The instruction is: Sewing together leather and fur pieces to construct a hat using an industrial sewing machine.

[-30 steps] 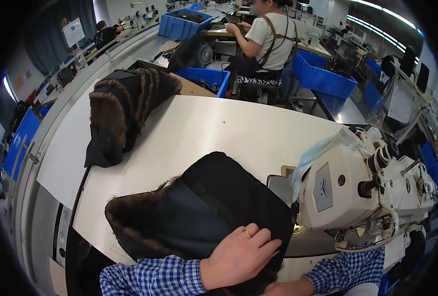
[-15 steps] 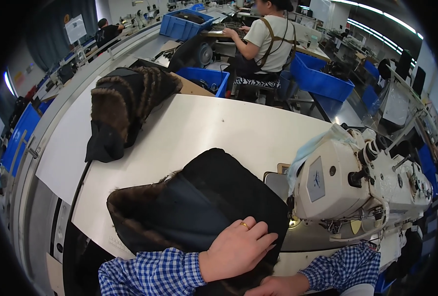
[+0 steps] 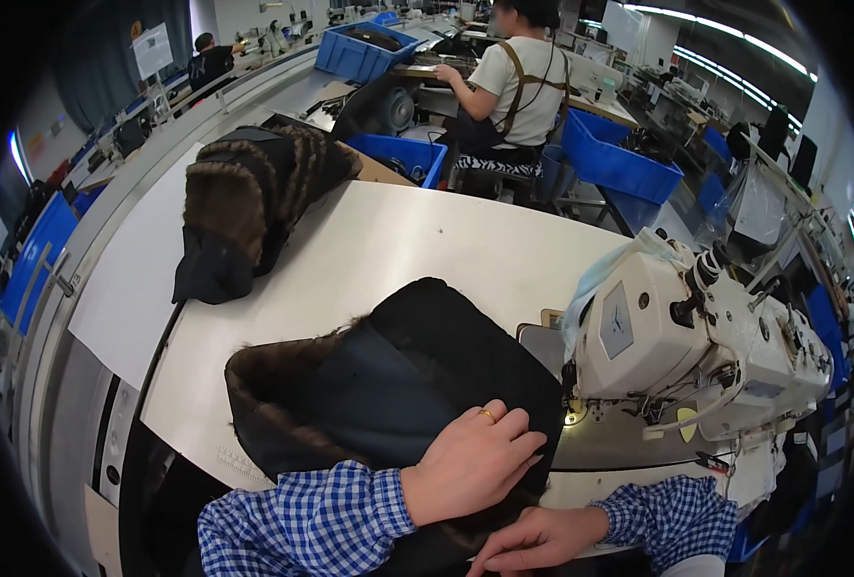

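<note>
A black fabric piece with brown fur lining [image 3: 475, 337] lies folded on the white sewing table, its right edge against the sewing machine's needle area. My left hand [image 3: 475, 464], with a ring on one finger, rests on its near right part, fingers curled into the black cloth; its thumb is hidden. Lower down, my right hand [image 3: 542, 539] is at the piece's near edge, thumb and forefinger close together on the cloth, the tips near the picture's lower edge. The white sewing machine [image 3: 648, 327] stands just to the right, with a light glowing beside its needle.
Another fur-and-black piece [image 3: 254, 202] lies at the table's far left. Thread snips [image 3: 713, 464] lie right of the machine bed. Blue bins [image 3: 619, 159] stand beyond the table, where a seated person [image 3: 518, 87] works. A light blue cloth [image 3: 590, 279] hangs on the machine.
My right hand has come up and further into view, its fingers now showing. My left hand stays on the cloth. The whole view has shifted slightly.
</note>
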`<state>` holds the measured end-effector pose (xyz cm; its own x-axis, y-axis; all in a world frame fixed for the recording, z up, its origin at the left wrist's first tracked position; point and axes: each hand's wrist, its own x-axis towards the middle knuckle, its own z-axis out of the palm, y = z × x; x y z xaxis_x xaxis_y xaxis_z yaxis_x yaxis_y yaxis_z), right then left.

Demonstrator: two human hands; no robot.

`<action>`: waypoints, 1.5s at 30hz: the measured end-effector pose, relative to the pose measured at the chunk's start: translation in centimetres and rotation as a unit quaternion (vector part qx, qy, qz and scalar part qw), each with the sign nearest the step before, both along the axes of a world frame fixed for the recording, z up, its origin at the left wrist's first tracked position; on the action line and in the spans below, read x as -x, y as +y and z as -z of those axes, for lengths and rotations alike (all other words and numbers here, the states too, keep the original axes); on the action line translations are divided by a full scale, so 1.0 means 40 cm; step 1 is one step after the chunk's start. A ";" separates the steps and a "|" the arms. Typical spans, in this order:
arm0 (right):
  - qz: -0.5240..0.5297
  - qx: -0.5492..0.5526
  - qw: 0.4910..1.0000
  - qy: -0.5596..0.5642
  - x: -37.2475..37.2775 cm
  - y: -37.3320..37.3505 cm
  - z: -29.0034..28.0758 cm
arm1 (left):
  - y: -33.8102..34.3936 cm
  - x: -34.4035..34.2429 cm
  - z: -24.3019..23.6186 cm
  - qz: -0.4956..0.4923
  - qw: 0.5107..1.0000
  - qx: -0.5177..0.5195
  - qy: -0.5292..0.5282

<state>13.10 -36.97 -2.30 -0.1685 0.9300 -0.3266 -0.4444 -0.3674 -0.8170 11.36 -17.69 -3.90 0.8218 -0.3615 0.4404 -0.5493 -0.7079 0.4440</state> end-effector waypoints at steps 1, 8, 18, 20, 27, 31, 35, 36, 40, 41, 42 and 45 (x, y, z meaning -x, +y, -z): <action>-0.002 0.003 1.000 -0.001 -0.002 0.002 0.000 | 0.000 0.002 0.003 -0.002 1.000 0.003 -0.001; -0.067 0.014 0.998 -0.008 -0.033 0.002 0.074 | -0.004 -0.003 0.020 0.001 1.000 0.003 -0.007; -0.087 -0.020 0.995 0.049 -0.047 0.003 0.090 | -0.004 -0.005 0.027 0.005 1.000 0.002 -0.016; -0.088 -0.022 0.994 0.054 -0.048 0.001 0.094 | -0.004 -0.005 0.024 0.005 1.000 0.001 -0.014; -0.034 0.017 0.999 0.012 -0.038 0.022 -0.005 | -0.003 -0.004 0.026 0.003 1.000 0.008 -0.005; -0.036 0.017 0.999 0.020 -0.041 0.020 -0.010 | -0.002 -0.004 0.017 0.007 1.000 0.002 0.002; -0.074 0.046 0.996 0.025 -0.053 0.022 -0.020 | 0.000 -0.003 0.016 0.005 1.000 0.006 0.006; -0.089 0.066 0.994 0.024 -0.056 0.021 -0.025 | -0.001 -0.004 0.014 0.007 1.000 0.007 0.002; -0.101 0.081 0.992 0.003 -0.059 0.019 -0.028 | -0.001 -0.001 0.009 0.007 1.000 0.004 0.014; -0.101 0.075 0.992 0.006 -0.060 0.018 -0.025 | -0.001 -0.002 0.010 0.008 1.000 0.001 0.012; -0.100 0.070 0.992 0.009 -0.060 0.017 -0.023 | -0.002 -0.003 0.010 0.008 1.000 -0.001 0.009; -0.099 0.058 0.993 0.009 -0.059 0.014 -0.021 | -0.004 -0.001 0.006 0.005 1.000 -0.004 0.013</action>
